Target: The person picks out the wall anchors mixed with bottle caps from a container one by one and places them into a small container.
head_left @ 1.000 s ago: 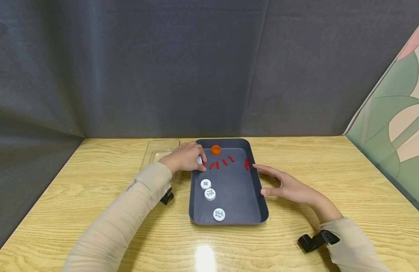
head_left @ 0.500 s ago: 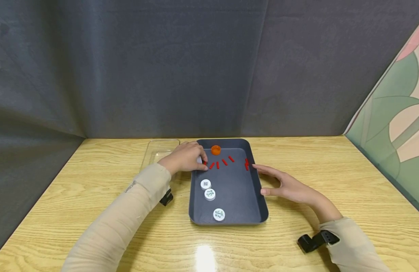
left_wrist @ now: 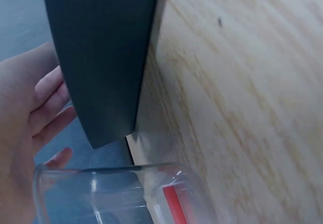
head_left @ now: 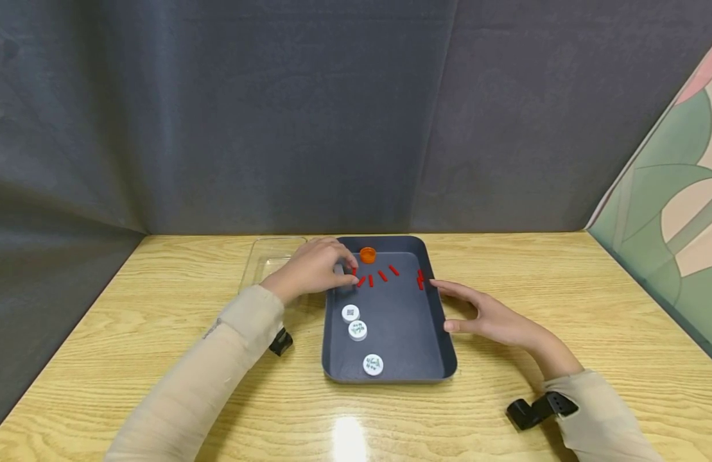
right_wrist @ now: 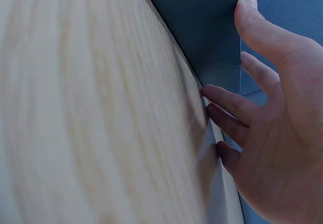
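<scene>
My left hand (head_left: 315, 266) reaches over the left wall of a dark grey tray (head_left: 390, 321). Its thumb and index finger pinch a small red stick (head_left: 354, 271) near the tray's far left. Several more red sticks (head_left: 382, 276) fan out to the right of these fingertips, and two of them (head_left: 420, 280) lie by the right wall. In the left wrist view the hand (left_wrist: 25, 113) curves behind the tray wall (left_wrist: 101, 57), its fingertips partly hidden. My right hand (head_left: 477, 314) holds nothing; its straight fingers and thumb rest along the tray's right side, also seen in the right wrist view.
An orange round cap (head_left: 367, 255) sits at the tray's far end. Three white caps (head_left: 357, 330) lie in its left and near part. Left of the tray stands a clear plastic container (head_left: 254, 260), partly behind the left hand. A dark curtain (head_left: 356, 115) closes the back.
My left hand has shifted slightly right, carrying the red stick with it toward the other sticks. The right hand and the caps have stayed in place.
</scene>
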`<state>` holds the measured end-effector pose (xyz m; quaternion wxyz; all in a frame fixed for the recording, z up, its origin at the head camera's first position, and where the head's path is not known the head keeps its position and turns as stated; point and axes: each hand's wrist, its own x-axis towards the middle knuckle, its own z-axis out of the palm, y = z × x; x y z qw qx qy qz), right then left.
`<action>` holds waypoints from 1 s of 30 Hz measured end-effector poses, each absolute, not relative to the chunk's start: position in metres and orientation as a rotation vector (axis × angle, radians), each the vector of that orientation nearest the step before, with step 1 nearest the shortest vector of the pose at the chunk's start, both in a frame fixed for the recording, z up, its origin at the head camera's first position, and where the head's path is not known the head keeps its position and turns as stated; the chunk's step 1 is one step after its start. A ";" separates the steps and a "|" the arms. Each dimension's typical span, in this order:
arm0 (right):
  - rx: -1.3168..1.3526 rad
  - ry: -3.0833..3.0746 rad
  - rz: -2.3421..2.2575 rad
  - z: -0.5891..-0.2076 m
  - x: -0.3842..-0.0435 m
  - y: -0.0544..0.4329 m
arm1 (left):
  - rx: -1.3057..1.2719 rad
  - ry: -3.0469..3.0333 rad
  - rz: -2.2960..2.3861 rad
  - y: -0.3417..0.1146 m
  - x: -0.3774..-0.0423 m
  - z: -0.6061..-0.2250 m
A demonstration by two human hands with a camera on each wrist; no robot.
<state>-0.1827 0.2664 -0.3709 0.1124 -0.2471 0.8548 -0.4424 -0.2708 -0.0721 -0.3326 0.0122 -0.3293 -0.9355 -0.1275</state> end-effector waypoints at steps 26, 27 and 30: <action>-0.713 2.509 -1.290 -0.370 -0.182 0.266 | -0.927 -2.773 -0.501 -0.135 -0.253 -0.321; -0.713 2.508 -1.291 -0.370 -0.182 0.267 | -0.919 -2.775 -0.502 -0.138 -0.253 -0.321; -0.709 2.506 -1.294 -0.370 -0.182 0.267 | -0.878 -2.784 -0.513 -0.144 -0.252 -0.322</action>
